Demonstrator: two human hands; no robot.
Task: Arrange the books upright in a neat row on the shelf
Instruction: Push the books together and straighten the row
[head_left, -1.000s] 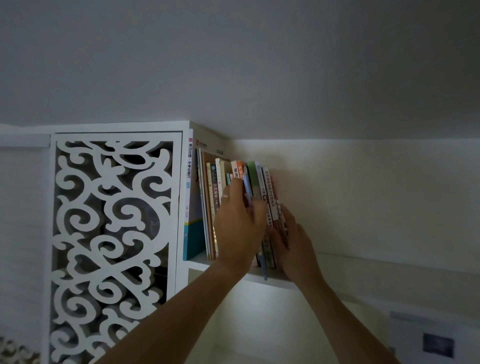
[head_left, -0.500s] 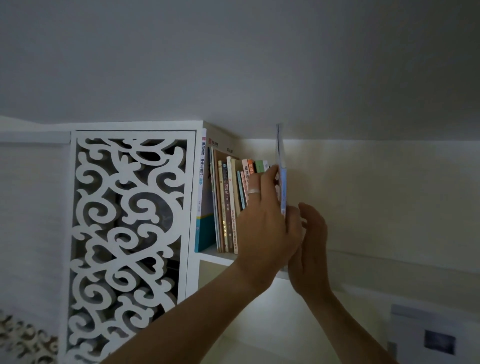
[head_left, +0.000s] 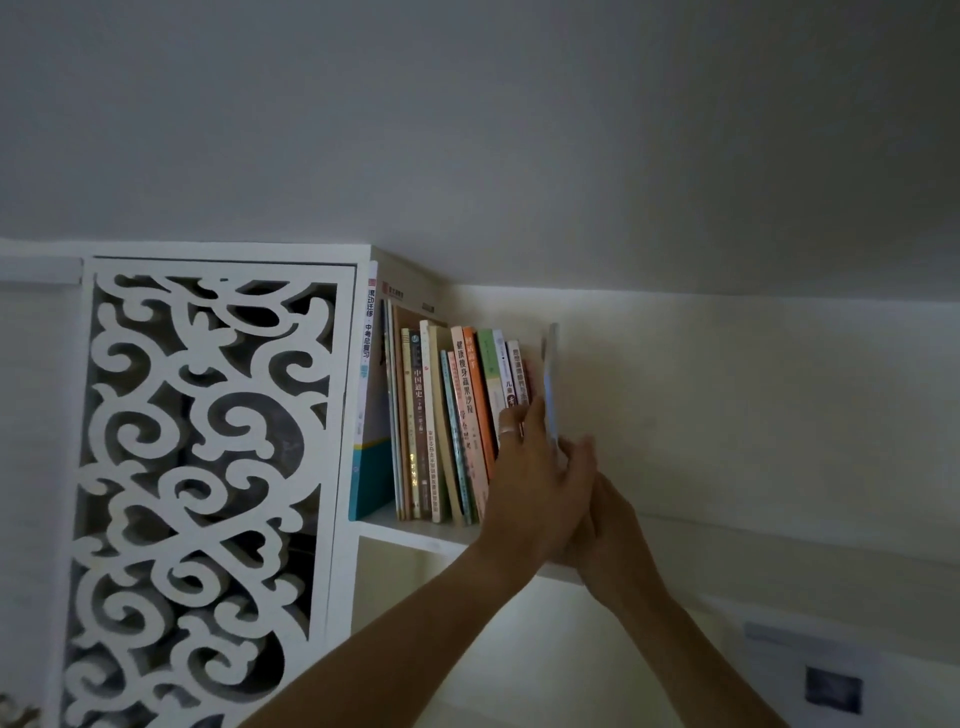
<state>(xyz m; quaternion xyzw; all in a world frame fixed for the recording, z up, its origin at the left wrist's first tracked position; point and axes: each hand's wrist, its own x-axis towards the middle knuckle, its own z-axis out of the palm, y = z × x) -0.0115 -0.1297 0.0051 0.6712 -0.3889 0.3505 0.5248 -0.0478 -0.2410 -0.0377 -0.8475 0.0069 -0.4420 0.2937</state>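
- The thin pale-blue book (head_left: 550, 384) stands edge-on at the right end of the row of books (head_left: 457, 426) on the white shelf (head_left: 415, 538), pressed between both hands and rising a little above its neighbours.
- The left hand (head_left: 535, 483) lies against the book's left face, fingers fairly straight and a ring on one finger (head_left: 510, 429); it appears to press, not curl round, though the thumb is out of sight.
- The right hand (head_left: 597, 514) is mostly hidden behind the left; only blurred fingertips show at the book's right side, so I cannot tell its grip.
- To do this step well, I judge: lower the book until its bottom edge sits on the shelf, slide it flush against the white-spined book (head_left: 517, 376), and square its front edge with the others before letting go.
- The middle books lean left; closing that gap would steady the row.
- Hidden: the book's bottom edge and the shelf under it, behind the hands.
- Dim light blurs the smaller spine lettering; the fretwork cabinet door (head_left: 208, 493) stands left of the row.
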